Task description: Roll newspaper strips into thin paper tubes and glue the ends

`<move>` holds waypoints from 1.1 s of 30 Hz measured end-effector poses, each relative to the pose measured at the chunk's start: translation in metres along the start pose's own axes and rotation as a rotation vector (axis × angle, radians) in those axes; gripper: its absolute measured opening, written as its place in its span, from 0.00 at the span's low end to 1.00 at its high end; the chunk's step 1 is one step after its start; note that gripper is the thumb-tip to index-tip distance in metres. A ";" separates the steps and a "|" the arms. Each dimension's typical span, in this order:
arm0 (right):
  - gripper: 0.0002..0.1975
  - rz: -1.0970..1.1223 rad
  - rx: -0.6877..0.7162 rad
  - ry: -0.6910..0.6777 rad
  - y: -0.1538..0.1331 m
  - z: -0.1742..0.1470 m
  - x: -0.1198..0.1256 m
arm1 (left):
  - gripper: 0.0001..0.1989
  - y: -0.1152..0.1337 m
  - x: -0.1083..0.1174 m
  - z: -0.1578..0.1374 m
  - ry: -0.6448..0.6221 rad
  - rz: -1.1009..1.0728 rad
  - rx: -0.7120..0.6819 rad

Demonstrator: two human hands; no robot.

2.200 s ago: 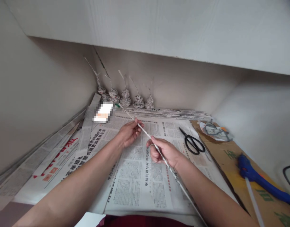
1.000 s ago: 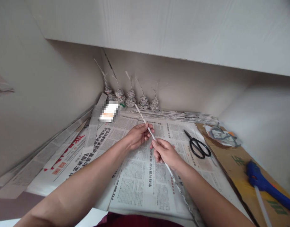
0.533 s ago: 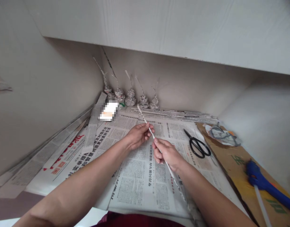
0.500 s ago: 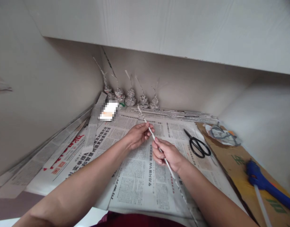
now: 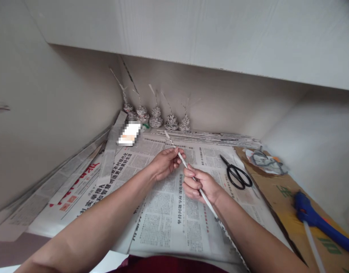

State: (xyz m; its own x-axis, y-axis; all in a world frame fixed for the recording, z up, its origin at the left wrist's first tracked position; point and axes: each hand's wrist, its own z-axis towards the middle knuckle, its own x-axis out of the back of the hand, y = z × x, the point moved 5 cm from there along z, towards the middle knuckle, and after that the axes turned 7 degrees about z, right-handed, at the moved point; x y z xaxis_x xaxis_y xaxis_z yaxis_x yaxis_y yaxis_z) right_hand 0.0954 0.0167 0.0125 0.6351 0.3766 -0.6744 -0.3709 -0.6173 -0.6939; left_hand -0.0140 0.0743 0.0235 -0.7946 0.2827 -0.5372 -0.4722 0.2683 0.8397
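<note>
- Head view: fingers of your left hand (image 5: 165, 166) and right hand (image 5: 198, 185) are both pinching shut on the rolled paper stick (image 5: 188, 168), which is hovering over the spread newspaper (image 5: 165, 212).
- Rolling is looking nearly done: the stick is reading tight along its visible length, and five finished paper cones (image 5: 156, 116) are standing beyond the newspaper.
- Scissors (image 5: 236, 175) and glue gun (image 5: 319, 223) are lying right of the newspaper.
- Newspaper print is showing Chinese characters, too small to read surely.

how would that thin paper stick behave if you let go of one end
The paper stick is thin, rolled newsprint, so probably very light. It spans straight between left hand and right hand, so likely fairly stiff, though easily kinked. Being round, it may roll.
</note>
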 end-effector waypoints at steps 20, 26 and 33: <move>0.18 -0.470 0.277 0.295 -0.011 -0.001 0.013 | 0.10 -0.004 -0.007 -0.001 -0.098 0.119 -0.011; 0.18 -0.016 0.030 -0.037 -0.003 -0.002 -0.002 | 0.09 0.002 -0.007 -0.003 -0.080 0.028 -0.043; 0.20 -0.551 0.324 0.358 -0.010 0.001 0.016 | 0.12 -0.002 -0.006 -0.001 -0.112 0.111 -0.040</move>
State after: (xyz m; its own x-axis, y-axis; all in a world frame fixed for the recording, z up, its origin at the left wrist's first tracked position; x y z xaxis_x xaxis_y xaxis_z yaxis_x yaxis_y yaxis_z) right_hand 0.1081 0.0295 0.0086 0.9492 0.2906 -0.1210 -0.0807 -0.1468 -0.9859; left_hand -0.0084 0.0712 0.0250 -0.7966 0.4100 -0.4442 -0.3999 0.1937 0.8959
